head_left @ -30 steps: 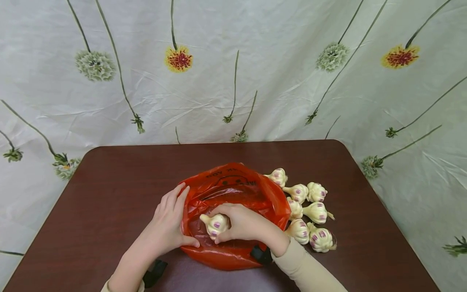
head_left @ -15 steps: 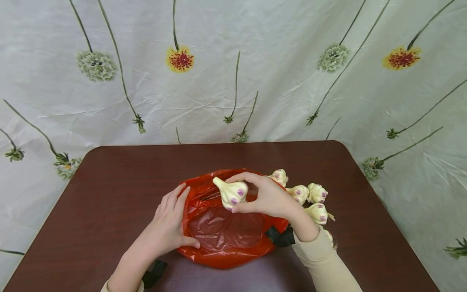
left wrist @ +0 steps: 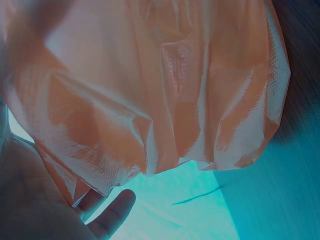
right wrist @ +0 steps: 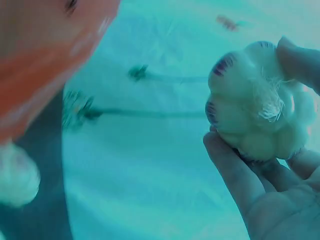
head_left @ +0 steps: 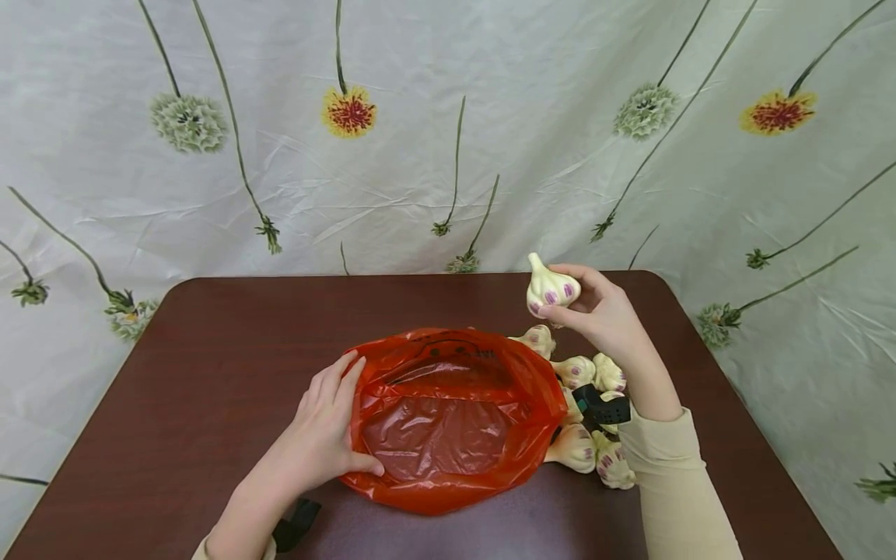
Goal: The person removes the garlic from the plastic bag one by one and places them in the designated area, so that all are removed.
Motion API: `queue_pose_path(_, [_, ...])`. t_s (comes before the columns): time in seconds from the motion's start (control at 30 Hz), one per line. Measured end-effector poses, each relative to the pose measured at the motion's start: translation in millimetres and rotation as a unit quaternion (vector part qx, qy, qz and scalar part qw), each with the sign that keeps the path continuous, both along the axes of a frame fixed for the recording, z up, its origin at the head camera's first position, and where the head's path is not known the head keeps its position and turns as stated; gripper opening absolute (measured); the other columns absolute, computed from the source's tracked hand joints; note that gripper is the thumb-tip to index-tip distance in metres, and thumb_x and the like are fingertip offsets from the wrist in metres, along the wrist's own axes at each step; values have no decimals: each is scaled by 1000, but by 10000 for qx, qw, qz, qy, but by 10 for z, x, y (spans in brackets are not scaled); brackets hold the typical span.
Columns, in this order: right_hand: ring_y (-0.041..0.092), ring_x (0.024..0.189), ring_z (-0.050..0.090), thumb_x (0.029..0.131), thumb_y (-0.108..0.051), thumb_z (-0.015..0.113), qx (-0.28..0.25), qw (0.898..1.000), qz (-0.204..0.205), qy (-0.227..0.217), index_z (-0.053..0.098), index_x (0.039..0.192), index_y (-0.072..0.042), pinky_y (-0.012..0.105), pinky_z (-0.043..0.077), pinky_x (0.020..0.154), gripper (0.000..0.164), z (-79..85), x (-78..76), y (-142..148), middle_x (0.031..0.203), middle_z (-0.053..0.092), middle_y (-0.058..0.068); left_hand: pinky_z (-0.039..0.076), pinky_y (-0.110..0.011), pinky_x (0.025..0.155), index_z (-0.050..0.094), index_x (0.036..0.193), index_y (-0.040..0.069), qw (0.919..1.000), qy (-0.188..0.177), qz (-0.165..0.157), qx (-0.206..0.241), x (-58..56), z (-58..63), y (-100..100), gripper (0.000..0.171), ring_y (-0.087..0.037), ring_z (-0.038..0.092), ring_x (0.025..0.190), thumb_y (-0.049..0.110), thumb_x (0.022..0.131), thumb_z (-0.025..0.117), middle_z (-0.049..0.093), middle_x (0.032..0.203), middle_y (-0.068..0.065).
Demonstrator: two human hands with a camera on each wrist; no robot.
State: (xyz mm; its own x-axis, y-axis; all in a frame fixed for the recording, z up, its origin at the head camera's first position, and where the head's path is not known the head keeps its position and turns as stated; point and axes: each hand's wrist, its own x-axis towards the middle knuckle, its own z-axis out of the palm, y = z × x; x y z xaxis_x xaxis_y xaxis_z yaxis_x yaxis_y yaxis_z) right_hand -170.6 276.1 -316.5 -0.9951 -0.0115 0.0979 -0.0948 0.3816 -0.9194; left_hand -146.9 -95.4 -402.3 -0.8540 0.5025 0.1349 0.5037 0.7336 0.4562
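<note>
My left hand (head_left: 325, 416) holds the left side of a red plastic bag (head_left: 448, 494) at its rim, fingers and thumb spread apart along it. The bag stands wide on the table with its mouth facing up and printing on its back wall. My right hand (head_left: 598, 307) pinches a garlic bulb (head_left: 551, 289) between thumb and fingers, raised above the far right part of the table. In the right wrist view the root end of that garlic bulb (right wrist: 257, 105) faces the camera. The left wrist view shows the bag's creased outer wall (left wrist: 185, 90) beside the fingers.
Several more garlic bulbs lie against the bag's right side, such as a front bulb (head_left: 574, 449) and a back bulb (head_left: 537, 341). The black wrist camera (head_left: 602, 406) overlaps some of them. A flower-printed cloth (head_left: 420, 179) hangs behind the brown table (head_left: 245, 334).
My right hand has lifted the garlic bulb up out of the bag and carried it right and away, past the bag's rim. My left hand has stayed at the bag's left side.
</note>
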Motion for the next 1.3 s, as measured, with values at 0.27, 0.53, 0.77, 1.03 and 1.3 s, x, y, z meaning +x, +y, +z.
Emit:
queue_pose_path(0.27, [8, 84, 62, 88, -25, 75, 681, 9938, -763, -424, 46, 141, -5, 18, 55, 73, 64, -216, -107, 271, 119, 58, 17, 31, -69, 105, 28, 148, -5, 10000, 6, 16, -62, -3, -4, 6, 130, -43, 26, 135, 42, 48, 97, 23, 155, -23])
queue_pose_path(0.53, [28, 100, 60, 88, -38, 73, 1423, 9766, -1228, -1040, 44, 144, -5, 22, 50, 74, 71, -538, -202, 390, 124, 58, 22, 32, -69, 105, 27, 149, -5, 10000, 2, 38, -76, 5, -10, -4, 131, -43, 26, 135, 40, 48, 98, 23, 155, -23])
queue_pose_path(0.77, [37, 104, 61, 89, -33, 71, 1848, 9644, -1308, -1365, 42, 143, 1, 38, 55, 82, 69, -740, -249, 444, 128, 56, 28, 31, -69, 105, 27, 148, -5, 9999, 58, 39, -83, 2, -13, -17, 131, -44, 27, 135, 41, 48, 98, 23, 154, -23])
queue_pose_path(1.03, [43, 113, 55, 89, -29, 70, 1917, 9572, -1208, -1800, 40, 142, 5, 51, 51, 96, 70, -887, -273, 467, 136, 49, 31, 32, -68, 105, 27, 149, -4, 9999, 47, 57, -98, -1, -21, -13, 131, -43, 27, 135, 40, 48, 97, 24, 154, -23])
queue_pose_path(1.3, [48, 124, 47, 91, -31, 67, 2167, 9509, -973, -1981, 39, 142, 8, 59, 43, 104, 70, -953, -289, 438, 143, 44, 33, 32, -68, 105, 27, 149, -4, 9999, 2, 58, -118, 4, -18, -11, 130, -43, 27, 135, 40, 49, 97, 24, 154, -23])
